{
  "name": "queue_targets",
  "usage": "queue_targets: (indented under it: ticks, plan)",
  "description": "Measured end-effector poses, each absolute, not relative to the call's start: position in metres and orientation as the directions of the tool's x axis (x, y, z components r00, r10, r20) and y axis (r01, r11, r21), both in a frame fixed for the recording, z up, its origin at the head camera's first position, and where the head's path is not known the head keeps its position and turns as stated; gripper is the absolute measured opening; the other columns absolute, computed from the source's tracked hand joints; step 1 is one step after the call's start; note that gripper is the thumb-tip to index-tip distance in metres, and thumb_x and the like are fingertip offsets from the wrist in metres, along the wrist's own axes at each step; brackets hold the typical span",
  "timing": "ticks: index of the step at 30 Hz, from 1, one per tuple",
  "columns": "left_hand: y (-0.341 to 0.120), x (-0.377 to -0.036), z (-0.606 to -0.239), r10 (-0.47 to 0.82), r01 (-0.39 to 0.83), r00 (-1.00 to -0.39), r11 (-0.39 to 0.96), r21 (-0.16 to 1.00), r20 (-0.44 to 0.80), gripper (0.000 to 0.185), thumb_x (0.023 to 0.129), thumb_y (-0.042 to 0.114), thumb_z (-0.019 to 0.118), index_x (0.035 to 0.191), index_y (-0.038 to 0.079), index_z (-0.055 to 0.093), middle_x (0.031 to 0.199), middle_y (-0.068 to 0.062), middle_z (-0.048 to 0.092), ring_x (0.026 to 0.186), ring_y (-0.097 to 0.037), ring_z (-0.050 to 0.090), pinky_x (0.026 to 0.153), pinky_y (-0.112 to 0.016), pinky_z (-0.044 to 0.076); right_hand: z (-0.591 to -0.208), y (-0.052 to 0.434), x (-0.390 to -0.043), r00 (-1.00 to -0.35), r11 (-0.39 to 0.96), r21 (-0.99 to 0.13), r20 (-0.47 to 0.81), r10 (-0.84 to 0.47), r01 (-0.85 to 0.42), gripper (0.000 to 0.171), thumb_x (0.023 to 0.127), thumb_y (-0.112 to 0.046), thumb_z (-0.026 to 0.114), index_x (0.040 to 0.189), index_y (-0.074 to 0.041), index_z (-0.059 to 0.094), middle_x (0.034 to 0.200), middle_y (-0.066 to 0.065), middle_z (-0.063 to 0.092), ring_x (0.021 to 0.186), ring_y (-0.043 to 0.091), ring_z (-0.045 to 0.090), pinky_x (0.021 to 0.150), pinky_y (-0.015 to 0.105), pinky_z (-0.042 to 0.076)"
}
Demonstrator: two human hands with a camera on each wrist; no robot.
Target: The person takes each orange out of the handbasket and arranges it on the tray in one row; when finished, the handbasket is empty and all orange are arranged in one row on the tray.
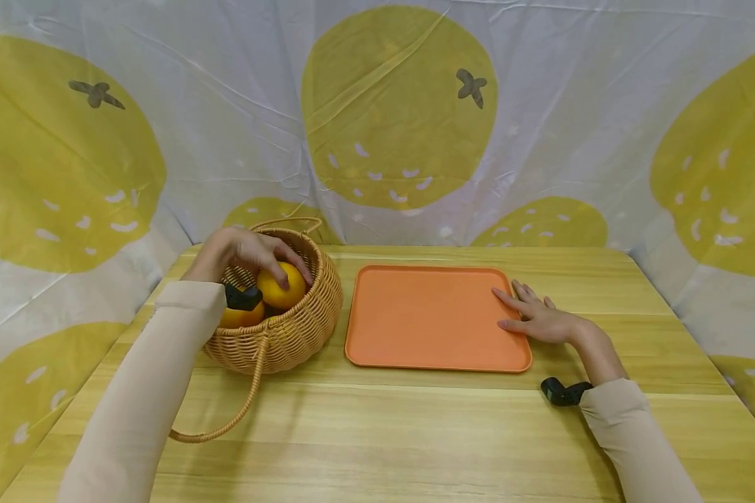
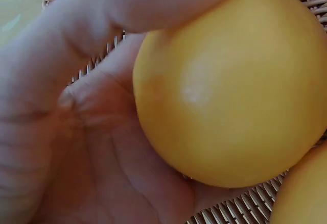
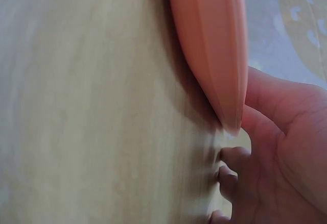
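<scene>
On the left side of the desk [image 1: 415,426], a woven basket [image 1: 302,321] stands upright with its long loop handle [image 1: 239,412] trailing forward over the wood. Inside the basket, the left hand [image 1: 239,255] grips a yellow-orange fruit [image 1: 281,285], with fingers curled over the top of it; the left wrist view shows the fruit [image 2: 230,86] pressed against the palm with the thumb across its upper side and wicker behind it. A second fruit [image 1: 239,318] lies lower in the basket, just beside the first and partly hidden by the black wrist device. Right of the basket, near it but not touching, an orange tray [image 1: 428,314] lies flat on the desk. The right hand [image 1: 537,314] rests at the right edge of the tray with fingers extended and relaxed, fingertips on the rim, gripping nothing; the right wrist view shows the tray edge [image 3: 214,55] close against the hand [image 3: 286,152], with the fingers loosely bent toward the desk surface. The two hands are well apart, one at each side of the tray. A white cloth backdrop [image 1: 572,126] printed with large yellow fruit shapes surrounds the desk.
</scene>
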State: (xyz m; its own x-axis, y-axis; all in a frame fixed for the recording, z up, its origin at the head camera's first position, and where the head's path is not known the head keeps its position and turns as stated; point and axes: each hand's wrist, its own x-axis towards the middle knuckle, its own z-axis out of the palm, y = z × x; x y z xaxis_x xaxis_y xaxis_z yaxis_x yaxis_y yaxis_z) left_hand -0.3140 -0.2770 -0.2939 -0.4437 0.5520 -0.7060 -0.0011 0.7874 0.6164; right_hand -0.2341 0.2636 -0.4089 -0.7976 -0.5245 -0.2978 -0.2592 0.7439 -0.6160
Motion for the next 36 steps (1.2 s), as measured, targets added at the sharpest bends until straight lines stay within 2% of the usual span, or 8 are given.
queue_targets:
  ticks: [4,10,15,19,24,29,33,36]
  plan:
    - [-0.281,-0.314,-0.287,0.572,0.027,-0.444,0.778,0.628,-0.689,0.047,0.098,0.015,0.066,0.143,0.004,0.058,0.142,-0.013,0.051,0.103,-0.016,0.057,0.088,-0.03,0.053,-0.408,0.264,-0.234,-0.797,0.742,-0.619,-0.298,-0.526,-0.258,0.081,0.106,-0.042,0.056,0.166,-0.007,0.014,0.169,0.032,-0.014,0.155,0.053,-0.017,0.116,0.076,-0.012]
    - [-0.283,-0.307,-0.269,0.598,0.087,-0.498,0.755,0.65,-0.628,0.047,0.098,0.016,0.067,0.141,0.003,0.057,0.144,-0.016,0.048,0.107,-0.018,0.055,0.089,-0.029,0.053,-0.407,0.263,-0.234,-0.796,0.742,-0.617,-0.296,-0.528,-0.263,0.082,0.106,-0.042,0.056,0.166,-0.007,0.014,0.169,0.031,-0.014,0.155,0.053,-0.017,0.116,0.076,-0.012]
    - [-0.28,-0.298,-0.251,0.632,0.116,-0.523,0.717,0.687,-0.572,0.054,0.1,0.015,0.064,0.152,0.008,0.049,0.159,-0.016,0.037,0.128,-0.023,0.048,0.097,-0.03,0.052,-0.406,0.264,-0.233,-0.795,0.741,-0.618,-0.296,-0.529,-0.263,0.082,0.106,-0.043,0.056,0.167,-0.007,0.014,0.169,0.031,-0.015,0.155,0.053,-0.017,0.116,0.075,-0.012]
    - [-0.273,-0.291,-0.237,0.668,0.269,-0.558,0.707,0.654,-0.492,0.054,0.098,0.022,0.066,0.151,0.018,0.054,0.161,-0.008,0.042,0.139,-0.025,0.041,0.105,-0.032,0.045,-0.406,0.267,-0.232,-0.798,0.738,-0.621,-0.29,-0.529,-0.264,0.081,0.106,-0.042,0.056,0.166,-0.006,0.014,0.169,0.031,-0.015,0.155,0.053,-0.017,0.116,0.076,-0.012]
    - [-0.265,-0.28,-0.225,0.665,0.354,-0.622,0.71,0.609,-0.414,0.049,0.091,0.028,0.072,0.138,0.018,0.06,0.139,-0.007,0.059,0.121,-0.025,0.054,0.1,-0.037,0.045,-0.406,0.268,-0.232,-0.797,0.734,-0.627,-0.289,-0.53,-0.261,0.082,0.106,-0.041,0.057,0.166,-0.006,0.014,0.169,0.031,-0.015,0.155,0.053,-0.017,0.116,0.076,-0.012]
    - [-0.261,-0.269,-0.225,0.684,0.352,-0.662,0.644,0.68,-0.305,0.052,0.092,0.018,0.072,0.141,0.014,0.055,0.142,-0.01,0.056,0.107,-0.027,0.059,0.089,-0.035,0.053,-0.408,0.267,-0.235,-0.792,0.739,-0.62,-0.298,-0.533,-0.264,0.082,0.106,-0.043,0.056,0.167,-0.008,0.014,0.169,0.03,-0.015,0.155,0.052,-0.017,0.116,0.075,-0.013]
    - [-0.258,-0.259,-0.226,0.685,0.4,-0.709,0.585,0.705,-0.167,0.057,0.095,0.015,0.073,0.148,0.025,0.054,0.146,-0.002,0.056,0.111,-0.026,0.06,0.091,-0.034,0.053,-0.41,0.268,-0.236,-0.791,0.726,-0.632,-0.285,-0.541,-0.27,0.083,0.106,-0.044,0.056,0.167,-0.007,0.012,0.169,0.031,-0.016,0.155,0.052,-0.018,0.116,0.076,-0.013]
    - [-0.248,-0.248,-0.224,0.627,0.381,-0.774,0.573,0.726,-0.089,0.062,0.095,0.017,0.072,0.152,0.031,0.051,0.148,0.002,0.055,0.118,-0.023,0.057,0.098,-0.035,0.048,-0.41,0.269,-0.236,-0.791,0.72,-0.637,-0.274,-0.547,-0.277,0.083,0.106,-0.043,0.057,0.166,-0.007,0.012,0.168,0.032,-0.016,0.154,0.053,-0.019,0.114,0.076,-0.013]
